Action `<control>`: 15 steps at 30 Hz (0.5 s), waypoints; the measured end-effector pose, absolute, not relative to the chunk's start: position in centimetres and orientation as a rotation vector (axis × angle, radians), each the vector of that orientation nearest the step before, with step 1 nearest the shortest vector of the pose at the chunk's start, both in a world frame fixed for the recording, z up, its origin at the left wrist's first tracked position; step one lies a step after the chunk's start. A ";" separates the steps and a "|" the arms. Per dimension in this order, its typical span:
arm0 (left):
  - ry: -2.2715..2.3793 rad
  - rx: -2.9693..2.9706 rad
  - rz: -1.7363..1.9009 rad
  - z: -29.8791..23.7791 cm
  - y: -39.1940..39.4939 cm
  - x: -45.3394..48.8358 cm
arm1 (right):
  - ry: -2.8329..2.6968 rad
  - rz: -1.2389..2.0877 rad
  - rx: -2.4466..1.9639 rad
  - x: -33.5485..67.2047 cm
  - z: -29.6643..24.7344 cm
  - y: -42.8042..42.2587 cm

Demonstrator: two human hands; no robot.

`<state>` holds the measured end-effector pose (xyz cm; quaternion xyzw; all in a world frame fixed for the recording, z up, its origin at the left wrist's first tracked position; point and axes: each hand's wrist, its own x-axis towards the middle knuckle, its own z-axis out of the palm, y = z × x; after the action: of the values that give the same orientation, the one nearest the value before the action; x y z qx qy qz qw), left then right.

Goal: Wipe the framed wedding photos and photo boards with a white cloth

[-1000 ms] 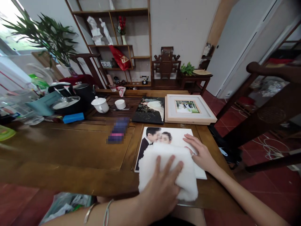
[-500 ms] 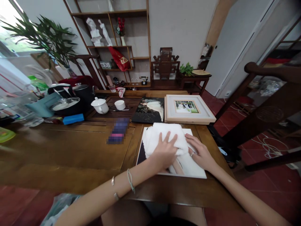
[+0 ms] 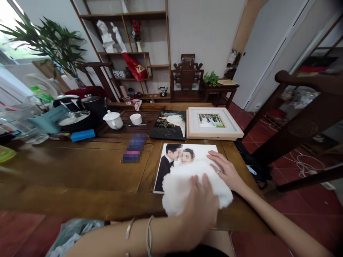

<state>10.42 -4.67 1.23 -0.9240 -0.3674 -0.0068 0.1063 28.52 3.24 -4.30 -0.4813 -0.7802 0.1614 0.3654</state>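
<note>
A photo print (image 3: pixel 158 175) with a white border lies flat near the table's front edge, showing two people in a dark suit and white clothing. Over its lower part is a bunched white towel (image 3: pixel 177 189), which overhangs the print's near edge. My left hand (image 3: pixel 200 210), blurred by motion, presses down on the towel and grips it, fingers pointing away from me. My right hand (image 3: pixel 226 171) rests at the print's right edge with fingers stretched out, steadying it beside the towel; a ring shows on one finger.
Behind the print lie a dark photo panel (image 3: pixel 168 125) and a pale framed picture (image 3: pixel 214 123). A pixelated purple item (image 3: pixel 134 148) sits left. Farther left are a white lidded cup (image 3: pixel 113 120), a small bowl (image 3: pixel 135 119) and a blue block (image 3: pixel 83 135). A dark chair (image 3: pixel 302 117) stands right.
My left hand has pulled the towel toward me, from the print's upper part down to its near edge, uncovering the two pictured heads. My right hand stays near the right edge.
</note>
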 end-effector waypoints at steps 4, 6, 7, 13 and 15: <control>-1.398 -2.483 0.070 1.2 0.5 10.4 | -1.995 0.406 -1.200 28.6 -4.5 3.3; -1.464 -2.404 0.091 1.1 1.8 10.6 | -1.989 0.411 -1.200 28.7 -4.6 3.3; -1.459 -2.384 0.087 1.0 1.9 10.7 | -1.986 0.420 -1.201 28.7 -4.6 3.4; -1.335 -2.368 -0.042 0.2 -3.7 13.1 | -1.959 0.463 -1.190 28.8 -4.4 3.4; -1.251 -2.425 -0.106 -0.3 -6.1 13.9 | -1.956 0.468 -1.182 28.8 -4.3 3.3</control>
<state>13.85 -6.05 -0.32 -0.8693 -0.4484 -0.0380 0.2042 28.80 3.34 -4.29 -0.4657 -0.7708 0.1843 0.3936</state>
